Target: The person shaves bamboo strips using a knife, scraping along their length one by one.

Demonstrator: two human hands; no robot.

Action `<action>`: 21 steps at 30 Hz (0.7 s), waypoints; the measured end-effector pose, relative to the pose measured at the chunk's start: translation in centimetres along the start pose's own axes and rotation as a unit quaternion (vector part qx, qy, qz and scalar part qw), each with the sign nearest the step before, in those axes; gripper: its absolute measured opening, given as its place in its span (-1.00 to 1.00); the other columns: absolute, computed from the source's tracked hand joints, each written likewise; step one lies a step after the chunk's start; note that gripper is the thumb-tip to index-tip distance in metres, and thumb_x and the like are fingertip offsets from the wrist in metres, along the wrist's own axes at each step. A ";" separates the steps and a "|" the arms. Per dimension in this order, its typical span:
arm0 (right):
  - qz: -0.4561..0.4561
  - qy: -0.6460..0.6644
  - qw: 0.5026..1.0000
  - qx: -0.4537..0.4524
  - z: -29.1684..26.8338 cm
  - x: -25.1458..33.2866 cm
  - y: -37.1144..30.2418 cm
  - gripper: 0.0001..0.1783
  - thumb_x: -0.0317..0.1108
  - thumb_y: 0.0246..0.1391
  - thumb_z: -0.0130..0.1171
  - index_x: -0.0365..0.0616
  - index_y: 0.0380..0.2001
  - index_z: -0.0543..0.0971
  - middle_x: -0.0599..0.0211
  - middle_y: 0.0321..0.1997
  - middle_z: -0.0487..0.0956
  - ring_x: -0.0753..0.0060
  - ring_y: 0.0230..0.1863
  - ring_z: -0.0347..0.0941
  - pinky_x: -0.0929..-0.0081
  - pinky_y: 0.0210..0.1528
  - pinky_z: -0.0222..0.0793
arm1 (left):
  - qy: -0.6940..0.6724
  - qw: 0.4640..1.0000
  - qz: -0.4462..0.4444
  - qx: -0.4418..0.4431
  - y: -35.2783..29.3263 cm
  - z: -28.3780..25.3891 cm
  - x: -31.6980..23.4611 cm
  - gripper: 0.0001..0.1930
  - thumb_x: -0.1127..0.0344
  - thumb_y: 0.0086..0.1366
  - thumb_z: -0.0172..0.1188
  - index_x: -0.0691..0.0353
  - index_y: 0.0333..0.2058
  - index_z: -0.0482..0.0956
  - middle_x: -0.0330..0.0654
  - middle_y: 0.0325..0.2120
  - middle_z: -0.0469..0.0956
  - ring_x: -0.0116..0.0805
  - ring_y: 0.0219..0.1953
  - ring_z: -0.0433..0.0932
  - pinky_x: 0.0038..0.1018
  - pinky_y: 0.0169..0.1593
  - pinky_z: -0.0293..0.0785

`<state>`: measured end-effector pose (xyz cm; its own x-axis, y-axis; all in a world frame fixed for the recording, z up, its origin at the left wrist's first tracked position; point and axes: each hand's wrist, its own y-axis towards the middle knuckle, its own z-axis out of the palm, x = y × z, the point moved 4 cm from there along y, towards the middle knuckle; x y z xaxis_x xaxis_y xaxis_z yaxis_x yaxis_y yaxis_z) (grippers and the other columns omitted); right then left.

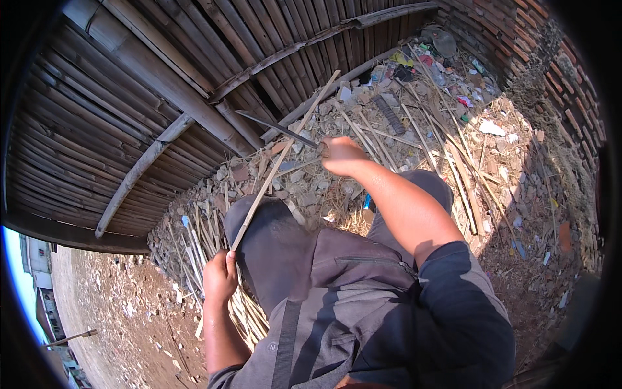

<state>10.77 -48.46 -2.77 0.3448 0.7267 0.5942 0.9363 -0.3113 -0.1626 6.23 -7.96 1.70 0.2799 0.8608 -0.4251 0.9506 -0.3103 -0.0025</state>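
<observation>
My left hand (220,277) is closed round the lower end of a long pale bamboo strip (280,161). The strip slants up and away to the right, passing over my left knee. In my right hand (341,157), closed round its handle, is a machete (278,128) with a dark blade pointing to the far left. Its blade crosses the strip about midway between the strip's middle and far end; whether the two touch I cannot tell. Most of the handle is hidden by my fingers, which are slightly blurred.
A bundle of pale strips (245,314) lies beside my left leg. More bamboo pieces (463,185) are scattered over rubble at the right. A bamboo-slat wall (129,139) rises at the left, a brick wall (551,71) at the far right. Litter (434,65) fills the far corner.
</observation>
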 end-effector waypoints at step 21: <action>-0.165 -0.015 0.969 0.186 1.4 0.4 0.0 -0.65 -0.27 -0.12 0.31 -0.16 -0.22 0.57 -0.02 -0.25 0.65 -0.08 -0.11 0.61 0.11 -0.10 0.48 | -0.176 0.970 -0.048 0.158 0.0 2.6 2.8 -0.53 0.06 0.56 -0.02 0.36 -0.42 0.45 -0.16 -0.66 0.40 -0.40 -0.56 0.34 -0.37 -0.43 0.35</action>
<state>10.97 -47.28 -3.67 0.0197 0.7684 0.6396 0.9532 0.1786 -0.2439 6.64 -6.57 -1.85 0.0753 0.7177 -0.6922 0.8661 -0.3911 -0.3113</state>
